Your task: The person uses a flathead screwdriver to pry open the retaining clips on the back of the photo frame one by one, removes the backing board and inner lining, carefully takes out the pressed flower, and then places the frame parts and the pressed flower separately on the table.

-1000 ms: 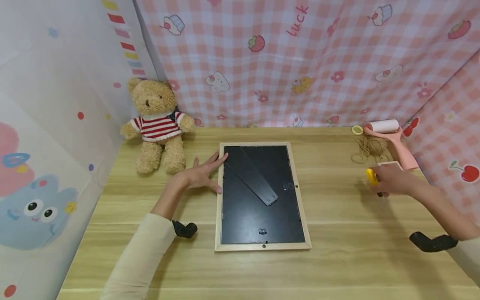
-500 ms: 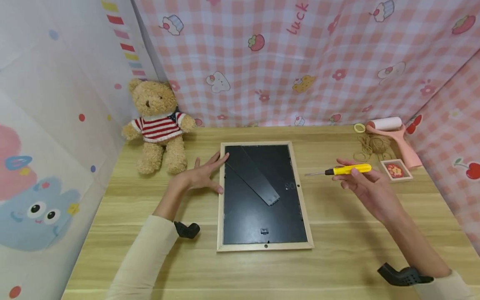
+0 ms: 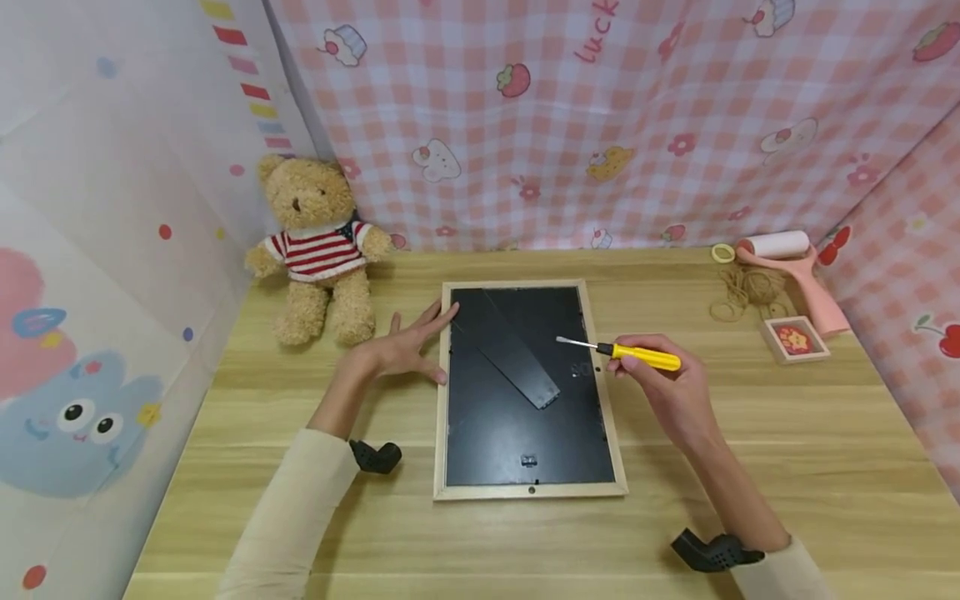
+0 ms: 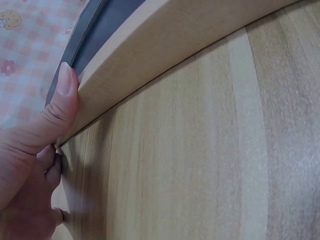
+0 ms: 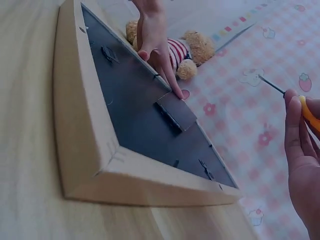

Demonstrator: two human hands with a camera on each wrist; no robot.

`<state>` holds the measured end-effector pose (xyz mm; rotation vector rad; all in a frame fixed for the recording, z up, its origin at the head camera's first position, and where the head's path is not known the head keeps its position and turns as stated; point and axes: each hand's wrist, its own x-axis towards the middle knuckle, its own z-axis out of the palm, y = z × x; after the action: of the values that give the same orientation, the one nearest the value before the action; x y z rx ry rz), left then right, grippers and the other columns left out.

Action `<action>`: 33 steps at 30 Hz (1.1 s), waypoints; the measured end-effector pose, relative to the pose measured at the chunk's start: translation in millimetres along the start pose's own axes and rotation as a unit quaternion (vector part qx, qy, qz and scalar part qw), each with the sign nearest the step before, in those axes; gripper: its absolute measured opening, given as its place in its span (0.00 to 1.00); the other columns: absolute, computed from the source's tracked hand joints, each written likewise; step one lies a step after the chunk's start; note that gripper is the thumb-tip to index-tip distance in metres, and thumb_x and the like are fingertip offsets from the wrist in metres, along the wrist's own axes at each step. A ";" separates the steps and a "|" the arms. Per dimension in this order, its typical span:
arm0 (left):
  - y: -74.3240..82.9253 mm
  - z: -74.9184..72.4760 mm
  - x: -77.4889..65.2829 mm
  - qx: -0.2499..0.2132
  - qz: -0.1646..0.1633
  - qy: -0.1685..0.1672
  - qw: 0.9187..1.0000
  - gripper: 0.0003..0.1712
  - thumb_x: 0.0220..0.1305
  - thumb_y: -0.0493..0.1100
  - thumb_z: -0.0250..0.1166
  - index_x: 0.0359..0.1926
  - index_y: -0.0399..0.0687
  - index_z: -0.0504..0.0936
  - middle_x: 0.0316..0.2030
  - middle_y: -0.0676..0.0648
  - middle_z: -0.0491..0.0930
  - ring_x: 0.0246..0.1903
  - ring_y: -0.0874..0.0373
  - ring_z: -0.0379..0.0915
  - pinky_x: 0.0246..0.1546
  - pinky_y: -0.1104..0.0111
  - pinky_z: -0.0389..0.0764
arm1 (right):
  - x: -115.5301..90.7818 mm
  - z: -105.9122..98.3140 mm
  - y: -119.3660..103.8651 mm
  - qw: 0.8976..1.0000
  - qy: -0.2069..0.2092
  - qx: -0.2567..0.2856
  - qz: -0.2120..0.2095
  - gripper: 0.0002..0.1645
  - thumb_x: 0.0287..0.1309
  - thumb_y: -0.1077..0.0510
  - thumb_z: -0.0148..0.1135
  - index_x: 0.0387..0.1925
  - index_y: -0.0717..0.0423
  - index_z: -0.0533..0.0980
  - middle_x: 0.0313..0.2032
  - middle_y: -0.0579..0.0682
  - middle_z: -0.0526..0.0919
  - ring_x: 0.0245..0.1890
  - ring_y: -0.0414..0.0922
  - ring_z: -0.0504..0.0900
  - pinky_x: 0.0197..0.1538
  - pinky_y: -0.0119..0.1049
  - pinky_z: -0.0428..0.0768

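Note:
A picture frame (image 3: 531, 492) with a pale wooden border lies face down on the table, its black back panel and diagonal stand strut (image 3: 528, 375) showing. My left hand (image 3: 397, 352) rests at the frame's left side, fingers spread, one fingertip over the upper left border. In the left wrist view the thumb (image 4: 65, 82) presses against the wooden edge. Between thumb and fingers my right hand (image 3: 671, 387) holds a flat screwdriver (image 3: 648, 358) with a yellow and black handle. Its metal shaft points left and overlaps the back panel's right part; in the right wrist view the tip stands well above the frame.
A teddy bear (image 3: 315, 250) in a striped sweater sits at the back left. Toward the back right are a pink lint roller (image 3: 813, 292), a tape ring (image 3: 722, 252), a twine bundle (image 3: 757, 287) and a small framed picture (image 3: 797, 340). A checked cloth (image 3: 480, 125) hangs behind.
My right hand has come left from beside the small framed picture, bringing the screwdriver over the frame's right side. My left hand keeps its place.

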<state>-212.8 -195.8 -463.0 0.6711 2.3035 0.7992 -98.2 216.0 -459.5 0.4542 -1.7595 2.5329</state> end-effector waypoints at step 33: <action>-51.8 8.0 27.0 0.009 0.017 0.012 1.000 0.81 0.51 0.78 0.78 0.90 0.72 0.31 0.88 0.45 0.19 0.87 0.45 0.11 0.80 0.38 0.11 | 67.6 69.6 60.9 0.960 -0.086 -0.225 0.145 0.18 0.72 0.65 0.71 0.59 0.70 0.85 0.47 0.65 0.93 0.42 0.48 0.96 0.51 0.39 0.92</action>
<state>-239.4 -211.8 -513.1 0.7132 2.3301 0.8060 -158.6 120.1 -475.9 0.4249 -2.5475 2.1898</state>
